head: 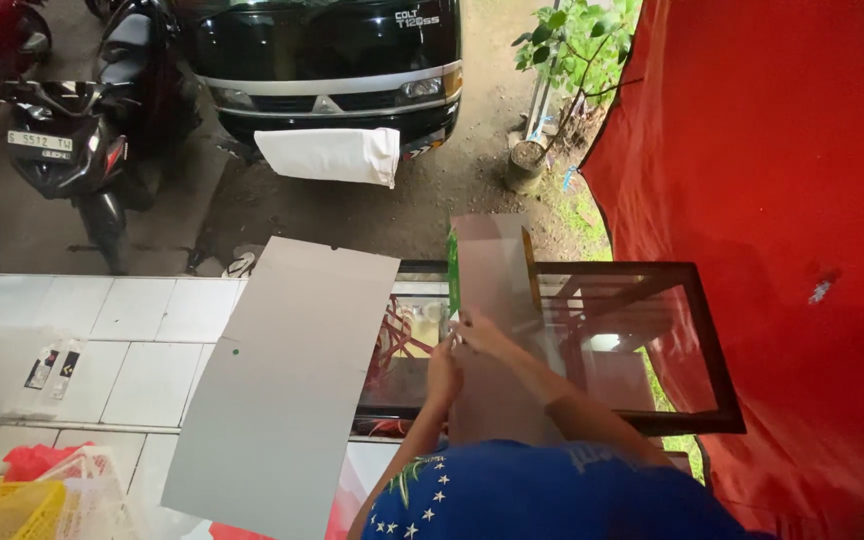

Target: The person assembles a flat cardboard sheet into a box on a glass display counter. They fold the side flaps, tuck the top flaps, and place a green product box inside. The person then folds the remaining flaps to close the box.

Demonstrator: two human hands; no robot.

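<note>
A person in a blue star-printed shirt (542,495) bends over a glass-topped display case (692,345) with a dark wooden frame, both hands meeting on a tall flat piece of grey cardboard (492,270). The piece stands nearly upright on the case, plain grey on its near face, with a green edge on its left side and a yellowish one on its right (it looks like a flattened carton). The left hand (443,372) is curled shut just below the right hand (480,335), whose fingers pinch something small and pale against the board; what it is cannot be told. A larger grey cardboard sheet (282,385) lies tilted just to the left, overlapping the white-tiled bench (142,340) and the case's edge. A red tarpaulin (782,200) fills the right side. Beyond the bench stand a dark truck (327,60) with a white cloth (332,155) hung on its front and a parked motorcycle (72,150). A yellow basket (2,510) sits at lower left.
</note>
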